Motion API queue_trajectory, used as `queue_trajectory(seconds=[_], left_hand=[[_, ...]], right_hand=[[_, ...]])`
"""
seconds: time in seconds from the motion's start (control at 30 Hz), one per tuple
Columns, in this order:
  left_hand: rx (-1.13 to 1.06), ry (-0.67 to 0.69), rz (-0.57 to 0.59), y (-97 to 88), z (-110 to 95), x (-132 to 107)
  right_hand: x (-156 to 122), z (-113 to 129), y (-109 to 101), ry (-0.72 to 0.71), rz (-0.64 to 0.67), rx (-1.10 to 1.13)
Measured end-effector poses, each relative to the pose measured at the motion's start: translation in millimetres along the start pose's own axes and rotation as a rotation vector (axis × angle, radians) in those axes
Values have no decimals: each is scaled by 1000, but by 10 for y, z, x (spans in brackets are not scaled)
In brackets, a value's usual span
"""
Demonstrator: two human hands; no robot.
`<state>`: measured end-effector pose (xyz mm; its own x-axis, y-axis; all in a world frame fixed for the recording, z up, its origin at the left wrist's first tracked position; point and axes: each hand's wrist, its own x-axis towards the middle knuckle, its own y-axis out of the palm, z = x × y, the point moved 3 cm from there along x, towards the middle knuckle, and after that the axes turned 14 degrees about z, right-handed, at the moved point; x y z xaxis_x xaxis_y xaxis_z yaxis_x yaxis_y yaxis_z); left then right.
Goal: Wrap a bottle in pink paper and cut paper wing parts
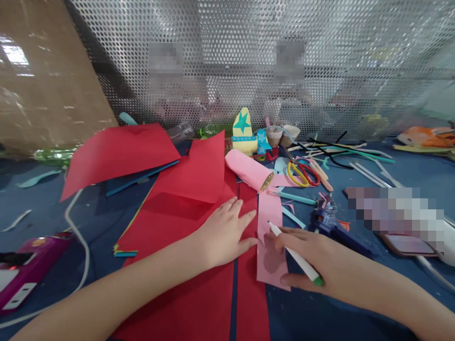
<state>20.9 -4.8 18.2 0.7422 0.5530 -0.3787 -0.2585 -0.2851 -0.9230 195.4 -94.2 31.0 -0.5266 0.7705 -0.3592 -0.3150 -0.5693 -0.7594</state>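
My left hand (229,232) lies with fingers spread on red paper sheets (181,284), its thumb tip near the edge of a pink paper strip (270,213). In my right hand (313,255) is a white marker (296,258) with a green end, gripped between thumb side and fingers. The marker's dark tip hovers over or touches the pink strip; which, I cannot tell. Beyond the strip lies a pink paper-covered tube (249,169) with a gold-coloured end. Behind that stands a yellow paper piece (242,124) with a green star.
Scissors (302,173) with yellow and red handles lie at centre right, near a dark blue glue gun (337,232). A phone (408,244) rests at right. On the left are a purple power strip (35,265) and white cable (85,246). A perforated metal panel (227,61) closes the back.
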Motion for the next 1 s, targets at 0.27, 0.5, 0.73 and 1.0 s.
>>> queue_trajectory(seconds=[0.27,0.5,0.73,1.0], left_hand=[[-41,-8,24,22,0,41],[-6,27,14,1,50,20],[-132,243,-146,-57,-238,-57],[-159,459,-157,376,-559,-150]], right_hand=[[-57,-69,-40,47,-65,-46],[90,-138,67,92,-95,-135],[-134,-72,-45,21,-83,4],[139,-241,-159,69,-527,669]])
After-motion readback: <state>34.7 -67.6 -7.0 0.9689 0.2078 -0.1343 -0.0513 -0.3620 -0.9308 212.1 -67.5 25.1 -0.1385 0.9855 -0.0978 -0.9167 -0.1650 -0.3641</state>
